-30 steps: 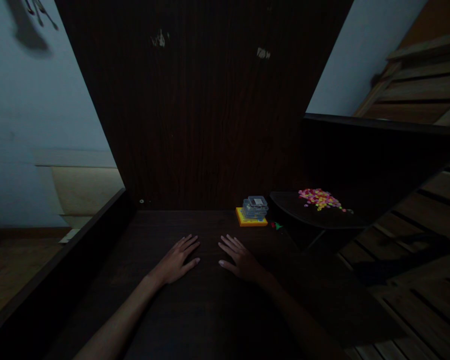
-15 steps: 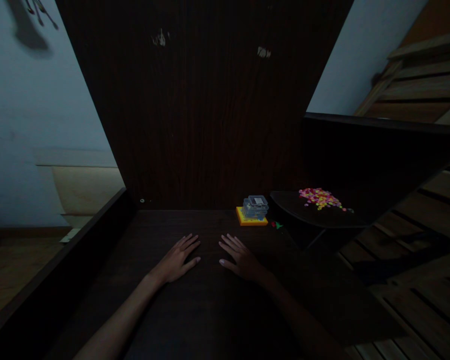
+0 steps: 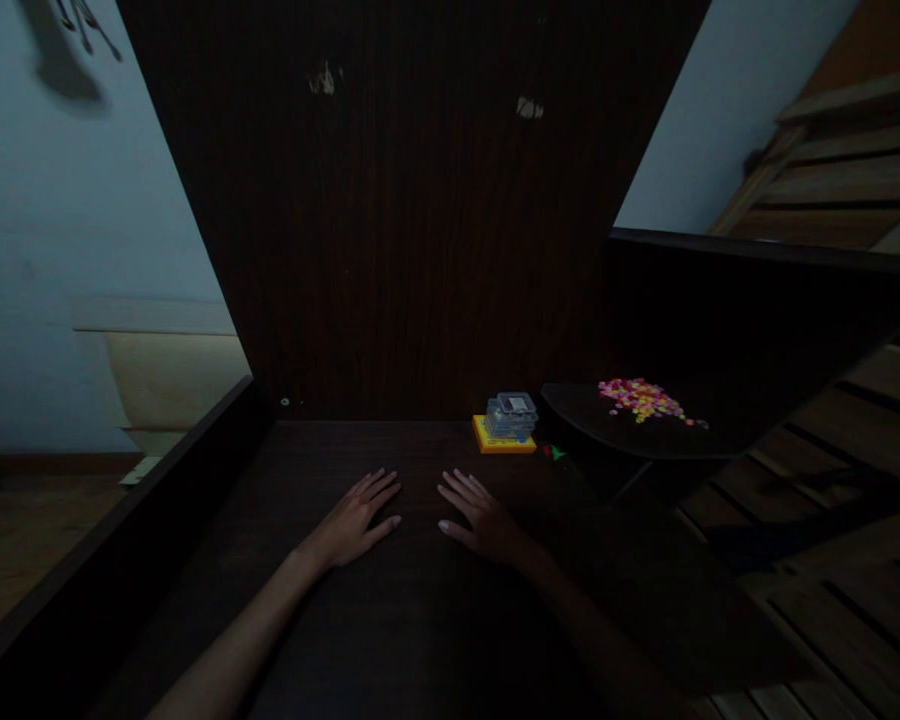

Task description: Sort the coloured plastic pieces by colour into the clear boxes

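Observation:
My left hand (image 3: pixel 354 522) lies flat, palm down, on the dark wooden table (image 3: pixel 330 620), fingers spread and holding nothing. My right hand (image 3: pixel 480 518) rests the same way a little to its right, open and empty. Beyond the right hand, at the table's back edge, a stack of small clear plastic boxes (image 3: pixel 511 415) sits on a flat yellow-orange pad (image 3: pixel 501 442). A tiny red and green piece (image 3: pixel 552 452) lies just right of the pad. Neither hand touches these.
A dark round tray (image 3: pixel 592 420) to the right carries a heap of small multicoloured beads (image 3: pixel 640 397). A tall dark wood panel (image 3: pixel 405 220) stands behind the table. A raised dark rail (image 3: pixel 120 510) runs along the left side. Wooden slats (image 3: pixel 840 180) lie at the right.

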`<state>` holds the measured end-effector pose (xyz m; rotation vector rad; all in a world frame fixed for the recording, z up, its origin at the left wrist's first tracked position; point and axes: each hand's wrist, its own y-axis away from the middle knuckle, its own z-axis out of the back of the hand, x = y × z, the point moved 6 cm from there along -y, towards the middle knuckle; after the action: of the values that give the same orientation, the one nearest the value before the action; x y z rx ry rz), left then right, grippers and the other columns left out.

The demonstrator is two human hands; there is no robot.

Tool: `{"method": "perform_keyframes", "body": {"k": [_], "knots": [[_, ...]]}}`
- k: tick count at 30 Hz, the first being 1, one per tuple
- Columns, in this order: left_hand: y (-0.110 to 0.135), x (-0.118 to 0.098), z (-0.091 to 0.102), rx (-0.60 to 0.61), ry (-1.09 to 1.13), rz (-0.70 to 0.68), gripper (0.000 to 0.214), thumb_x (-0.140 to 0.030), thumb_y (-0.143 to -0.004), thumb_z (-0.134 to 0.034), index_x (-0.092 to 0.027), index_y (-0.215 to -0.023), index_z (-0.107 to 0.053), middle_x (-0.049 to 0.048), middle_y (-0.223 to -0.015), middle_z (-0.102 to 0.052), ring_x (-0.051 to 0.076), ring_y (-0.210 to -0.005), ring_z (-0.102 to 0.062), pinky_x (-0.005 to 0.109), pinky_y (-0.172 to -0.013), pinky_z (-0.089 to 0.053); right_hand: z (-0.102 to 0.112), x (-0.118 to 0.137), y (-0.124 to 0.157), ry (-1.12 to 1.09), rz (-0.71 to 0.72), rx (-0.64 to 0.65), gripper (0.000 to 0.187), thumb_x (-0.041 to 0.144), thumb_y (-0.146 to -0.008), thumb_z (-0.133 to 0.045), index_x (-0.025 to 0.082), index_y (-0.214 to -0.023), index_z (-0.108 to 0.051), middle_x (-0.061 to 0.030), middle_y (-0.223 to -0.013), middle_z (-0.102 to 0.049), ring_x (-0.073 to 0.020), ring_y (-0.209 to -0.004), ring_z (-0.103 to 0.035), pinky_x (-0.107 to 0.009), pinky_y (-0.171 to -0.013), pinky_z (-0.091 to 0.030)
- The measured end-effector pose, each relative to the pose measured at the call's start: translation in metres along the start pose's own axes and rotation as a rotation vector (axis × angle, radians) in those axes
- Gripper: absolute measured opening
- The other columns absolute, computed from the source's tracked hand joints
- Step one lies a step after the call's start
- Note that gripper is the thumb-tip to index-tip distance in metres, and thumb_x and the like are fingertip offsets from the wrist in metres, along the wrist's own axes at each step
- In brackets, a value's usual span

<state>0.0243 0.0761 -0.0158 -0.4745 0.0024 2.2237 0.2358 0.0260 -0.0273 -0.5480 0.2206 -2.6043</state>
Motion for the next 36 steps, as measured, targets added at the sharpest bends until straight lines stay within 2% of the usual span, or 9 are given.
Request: {"method": "perform_keyframes", "body": {"k": [7, 12, 18, 23, 36], "knots": [[0.0003, 0.0039, -0.0040, 0.003, 0.000, -0.004, 0.057, -0.052, -0.094, -0.040, -0.022, -0.142, -0.041, 0.0083, -0.153, -0.036, 0.026, -0.144, -0.027, 0.049, -0.118, -0.026, -0.0001, -0.0002, 0.0002, -0.008, 0.004, 0.004, 0.058, 0.044, -0.092, -0.053, 0.022, -0.144, -0.041, -0.0099, -0.152, -0.034, -0.0274, -0.143, -0.026, -0.053, -0.116, -0.025], [-0.0001, 0.0014, -0.0029, 0.025, -0.022, 0.009, 0.058, -0.053, -0.095, -0.037, -0.021, -0.143, -0.041, 0.0079, -0.153, -0.035, 0.026, -0.144, -0.026, 0.049, -0.118, -0.026, 0.0009, 0.0003, 0.0000, -0.007, -0.005, 0.018, 0.058, 0.045, -0.092, -0.052, 0.021, -0.144, -0.041, -0.0096, -0.153, -0.033, -0.0276, -0.144, -0.025, -0.053, -0.116, -0.025], [0.0007, 0.0029, -0.0031, -0.014, -0.006, -0.011, 0.056, -0.052, -0.094, -0.040, -0.023, -0.142, -0.042, 0.0080, -0.152, -0.038, 0.026, -0.143, -0.029, 0.048, -0.117, -0.027, -0.0003, 0.0002, -0.0007, 0.005, -0.011, 0.028, 0.059, 0.045, -0.092, -0.053, 0.019, -0.143, -0.042, -0.0104, -0.153, -0.033, -0.0278, -0.143, -0.025, -0.053, -0.116, -0.025], [0.0002, 0.0021, -0.0023, 0.004, 0.012, 0.008, 0.058, -0.052, -0.094, -0.039, -0.020, -0.142, -0.042, 0.0094, -0.152, -0.037, 0.027, -0.144, -0.028, 0.050, -0.117, -0.027, -0.0007, -0.0011, -0.0002, -0.007, -0.006, 0.013, 0.059, 0.046, -0.092, -0.053, 0.022, -0.144, -0.041, -0.0099, -0.152, -0.034, -0.0273, -0.143, -0.026, -0.053, -0.116, -0.025], [0.0003, -0.0021, 0.0014, 0.010, 0.003, 0.014, 0.057, -0.052, -0.094, -0.039, -0.021, -0.141, -0.043, 0.0095, -0.151, -0.037, 0.027, -0.143, -0.028, 0.049, -0.117, -0.027, 0.0009, -0.0002, -0.0008, -0.009, -0.019, 0.042, 0.058, 0.045, -0.092, -0.052, 0.020, -0.144, -0.041, -0.0106, -0.153, -0.032, -0.0277, -0.144, -0.024, -0.053, -0.116, -0.024]]}}
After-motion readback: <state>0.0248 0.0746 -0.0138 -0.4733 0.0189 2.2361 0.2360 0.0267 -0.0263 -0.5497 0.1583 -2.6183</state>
